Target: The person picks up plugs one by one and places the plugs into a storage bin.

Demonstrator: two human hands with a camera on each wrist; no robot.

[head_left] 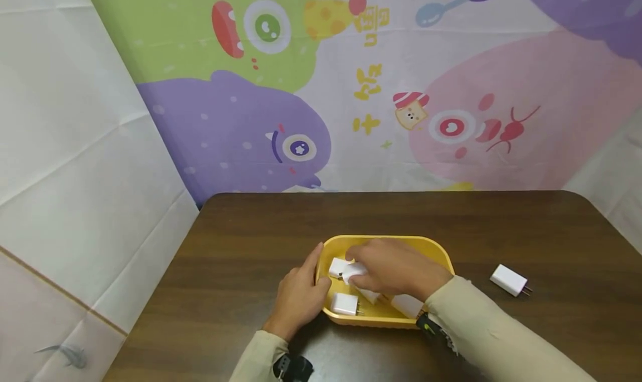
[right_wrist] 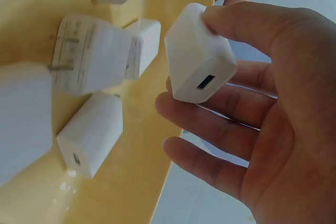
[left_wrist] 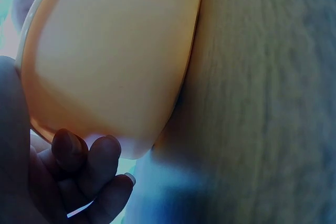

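A yellow plastic tray (head_left: 426,247) sits on the table with several white USB wall chargers in it. My left hand (head_left: 296,295) grips its left side, thumb at the rim; in the left wrist view, fingers (left_wrist: 102,158) curl against the tray's outer wall (left_wrist: 115,66). Over the left part of the tray, my right hand (head_left: 396,265) pinches a white charger (right_wrist: 199,59) between thumb and fingers, its USB port facing the right wrist camera. Below lie other chargers, among them one at the front left (head_left: 345,304) and one with printed text and metal prongs (right_wrist: 94,53). My right forearm hides part of the tray.
One more white charger (head_left: 509,280) lies on the brown wooden table (head_left: 241,248), right of the tray, prongs pointing right. A cartoon-printed cloth (head_left: 361,159) hangs behind the table's far edge, and a white sheet (head_left: 75,120) hangs at the left.
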